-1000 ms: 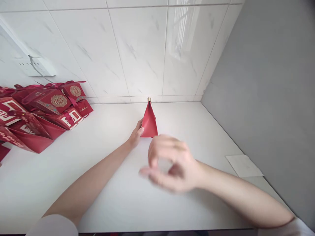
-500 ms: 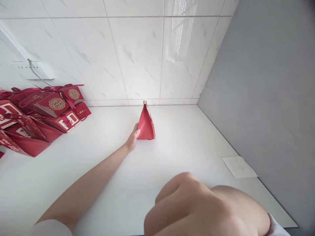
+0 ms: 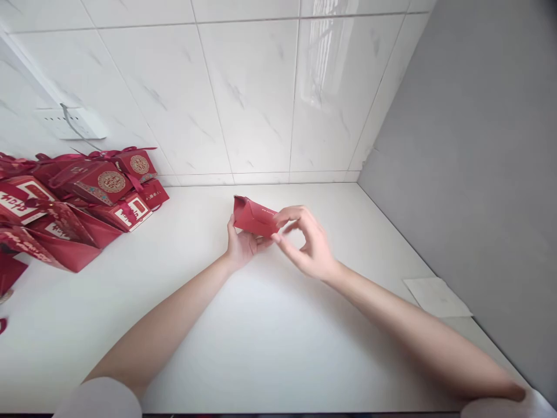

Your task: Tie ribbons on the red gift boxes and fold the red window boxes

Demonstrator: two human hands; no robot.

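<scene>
A small red gift box (image 3: 255, 219) is tipped on its side above the white tabletop, with its tapered shape lying sideways. My left hand (image 3: 243, 247) holds it from below and from the left, the thumb up along its left end. At the box's right end is my right hand (image 3: 307, 241), thumb and fingers curved around the corner in a loose pinch. Small pale lettering shows near the upper edge of the box. The fingertips of the left hand are partly hidden beneath it.
Several red gift boxes with ribbons (image 3: 111, 183) are piled on the left of the white table (image 3: 243, 348). A white tiled wall (image 3: 252, 104) stands behind, with a socket strip and cable (image 3: 72, 123). A grey panel (image 3: 478, 145) borders the right, near a white square sheet (image 3: 437, 296).
The gift box has gone from upright to tipped on its side. My right hand has moved from close to the camera out to the box's right end.
</scene>
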